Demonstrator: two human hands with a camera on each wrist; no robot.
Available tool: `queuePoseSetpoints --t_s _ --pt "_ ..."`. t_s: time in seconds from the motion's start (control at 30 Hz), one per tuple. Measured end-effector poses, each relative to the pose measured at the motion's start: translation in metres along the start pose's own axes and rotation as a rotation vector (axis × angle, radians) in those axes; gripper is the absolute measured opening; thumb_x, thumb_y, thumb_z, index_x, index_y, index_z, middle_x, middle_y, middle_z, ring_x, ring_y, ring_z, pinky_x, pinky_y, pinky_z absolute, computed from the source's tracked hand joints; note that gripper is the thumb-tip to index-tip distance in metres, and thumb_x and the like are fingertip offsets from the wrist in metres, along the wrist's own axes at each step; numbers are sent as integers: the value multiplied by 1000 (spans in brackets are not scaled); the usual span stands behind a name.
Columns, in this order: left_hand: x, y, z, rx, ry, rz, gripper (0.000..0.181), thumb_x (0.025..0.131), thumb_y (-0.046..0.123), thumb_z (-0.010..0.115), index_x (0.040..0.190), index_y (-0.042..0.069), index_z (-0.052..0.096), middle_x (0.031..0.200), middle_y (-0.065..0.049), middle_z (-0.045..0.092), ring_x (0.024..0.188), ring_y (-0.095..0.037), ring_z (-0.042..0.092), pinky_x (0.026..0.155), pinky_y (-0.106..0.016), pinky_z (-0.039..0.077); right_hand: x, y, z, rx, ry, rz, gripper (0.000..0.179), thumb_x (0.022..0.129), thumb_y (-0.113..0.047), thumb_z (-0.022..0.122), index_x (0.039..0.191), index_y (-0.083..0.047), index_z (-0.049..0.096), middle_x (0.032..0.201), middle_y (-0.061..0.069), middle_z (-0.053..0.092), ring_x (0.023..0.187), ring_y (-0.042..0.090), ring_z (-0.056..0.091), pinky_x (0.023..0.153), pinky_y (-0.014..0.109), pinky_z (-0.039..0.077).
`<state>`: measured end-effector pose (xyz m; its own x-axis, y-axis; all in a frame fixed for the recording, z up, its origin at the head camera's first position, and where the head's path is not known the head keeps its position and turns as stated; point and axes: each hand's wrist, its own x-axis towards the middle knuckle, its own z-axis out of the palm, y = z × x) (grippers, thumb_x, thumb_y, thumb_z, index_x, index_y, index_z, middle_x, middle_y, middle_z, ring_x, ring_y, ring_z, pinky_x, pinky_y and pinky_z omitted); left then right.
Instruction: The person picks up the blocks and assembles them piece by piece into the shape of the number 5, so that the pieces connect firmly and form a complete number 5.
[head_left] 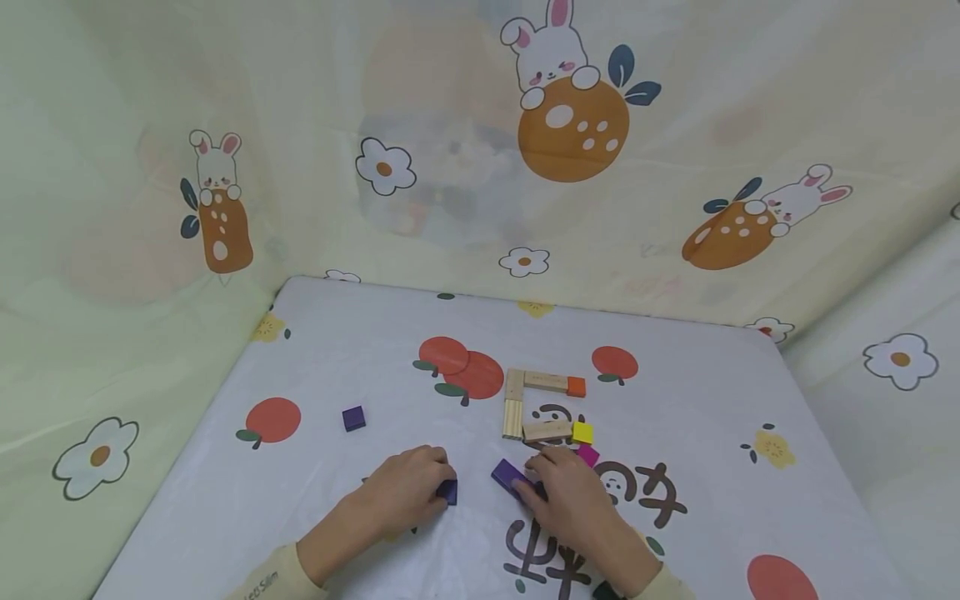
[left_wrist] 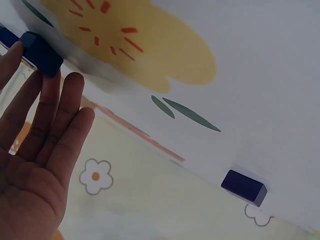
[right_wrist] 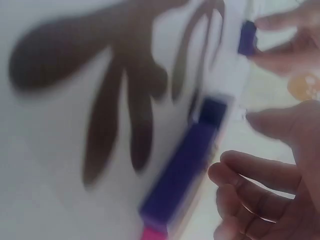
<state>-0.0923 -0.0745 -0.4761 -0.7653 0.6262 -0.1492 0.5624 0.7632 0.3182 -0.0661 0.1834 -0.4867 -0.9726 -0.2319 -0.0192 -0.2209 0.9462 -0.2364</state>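
A small dark purple block (left_wrist: pixel 42 54) is pinched between the thumb and fingers of my left hand (head_left: pixel 408 492), low over the front of the table. My right hand (head_left: pixel 573 496) is beside a long purple block (head_left: pixel 508 475), its thumb overlapping the block in the head view. In the right wrist view its thumb and fingers are apart, with nothing between them, next to the long purple block (right_wrist: pixel 177 175). A pink block (head_left: pixel 588 455) shows just past the right fingers, at one end of the purple one.
Several wooden blocks (head_left: pixel 513 392) form an angular outline at mid table, with an orange block (head_left: pixel 576 387) and a yellow block (head_left: pixel 582 433) at its ends. Another dark purple block (head_left: pixel 354 418) lies to the left. A printed curtain (head_left: pixel 450 225) stands behind the table.
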Motion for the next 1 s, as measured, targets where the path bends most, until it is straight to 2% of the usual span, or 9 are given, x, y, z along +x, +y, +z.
queuePoseSetpoints --t_s 0.1,0.23,0.33,0.43,0.57,0.77,1.0 --pt "1 0 0 1 6 5 24 92 21 83 114 13 81 110 -3 74 98 -13 68 87 -31 64 0 10 -6 -15 76 18 29 94 -34 81 111 -11 79 110 5 74 107 22 70 94 42 64" --pt "4 -1 -2 1 16 19 22 93 19 83 114 13 81 109 -2 74 97 -13 67 86 -30 64 -2 25 -14 -22 149 26 28 92 -31 83 110 -11 78 111 6 73 106 23 68 89 41 64" --pt "8 -2 -4 1 34 38 21 93 19 82 114 13 81 108 -2 74 96 -13 67 86 -29 64 -5 31 -18 -18 123 56 36 90 -34 85 115 -10 76 118 10 73 113 29 67 94 45 64" --pt "15 -3 -7 12 66 60 20 94 19 81 114 13 81 107 -2 74 96 -13 66 86 -29 63 -8 31 -19 -28 59 110 45 89 -38 85 121 -9 75 129 15 71 123 35 67 100 51 62" --pt "29 -3 -10 19 98 82 21 95 18 79 115 12 81 108 -2 74 97 -14 66 86 -28 63 -12 32 -18 -41 -7 162 52 88 -42 86 124 -7 76 133 18 69 126 37 65 102 54 60" --pt "46 -2 -8 0 85 79 23 96 17 78 118 11 81 109 -3 74 97 -13 66 87 -28 62 -15 36 -10 -55 3 157 48 86 -45 86 117 -8 79 132 16 70 125 33 65 103 52 60" --pt "56 -4 -2 4 70 67 24 95 16 78 119 10 80 110 -4 74 100 -15 66 88 -29 62 -17 38 -8 -71 20 133 47 85 -42 88 114 -7 80 130 16 70 123 33 65 103 51 60"
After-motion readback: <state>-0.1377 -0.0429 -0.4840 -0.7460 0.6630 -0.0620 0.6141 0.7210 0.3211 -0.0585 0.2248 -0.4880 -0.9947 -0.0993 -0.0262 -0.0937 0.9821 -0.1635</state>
